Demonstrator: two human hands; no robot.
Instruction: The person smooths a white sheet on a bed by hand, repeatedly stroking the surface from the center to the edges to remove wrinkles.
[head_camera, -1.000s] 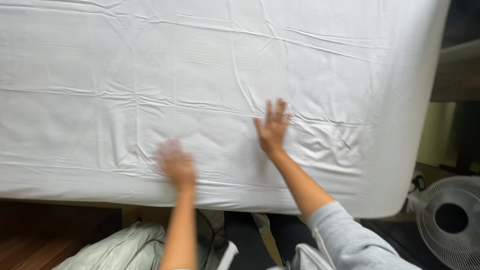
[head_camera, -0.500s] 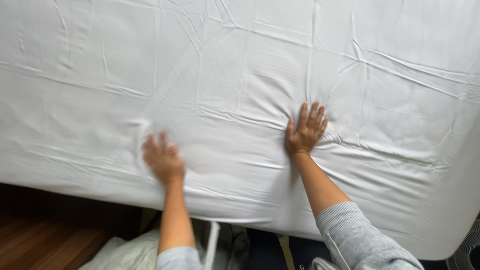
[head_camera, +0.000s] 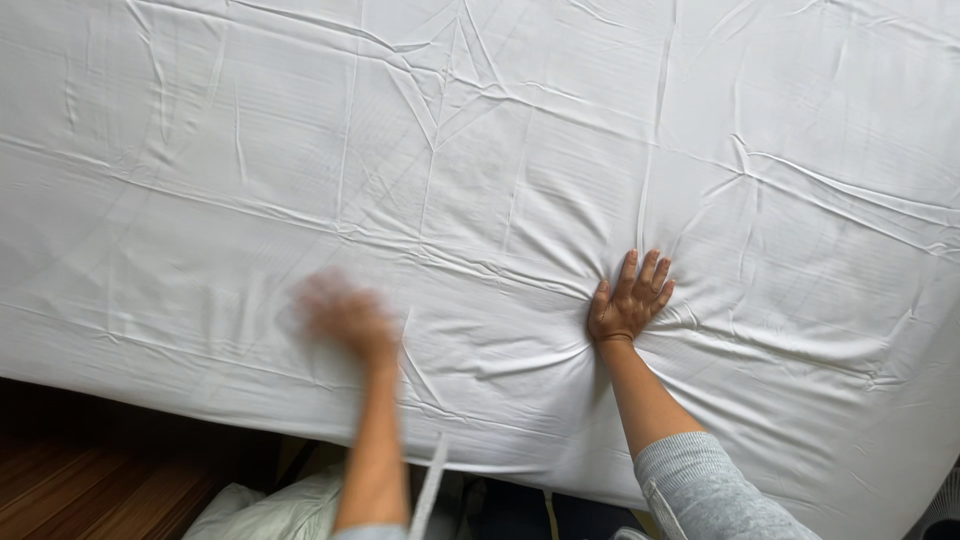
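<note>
A white fitted sheet (head_camera: 480, 160) covers a mattress and fills most of the view, creased with long folds. My right hand (head_camera: 630, 298) lies flat on the sheet with fingers spread, and wrinkles radiate from under its palm. My left hand (head_camera: 345, 315) is blurred with motion just above or on the sheet near the bed's near edge; its fingers cannot be made out. Neither hand visibly holds anything. A grey sleeve covers my right forearm.
The near edge of the mattress (head_camera: 180, 395) runs along the bottom. Below it are a dark wooden floor (head_camera: 90, 490) and a pale green bundle of cloth (head_camera: 265, 510) beside my legs.
The view has shifted so the bed's right corner and the fan are gone from sight. My left hand is sweeping fast over the sheet, while my right hand stays pressed flat.
</note>
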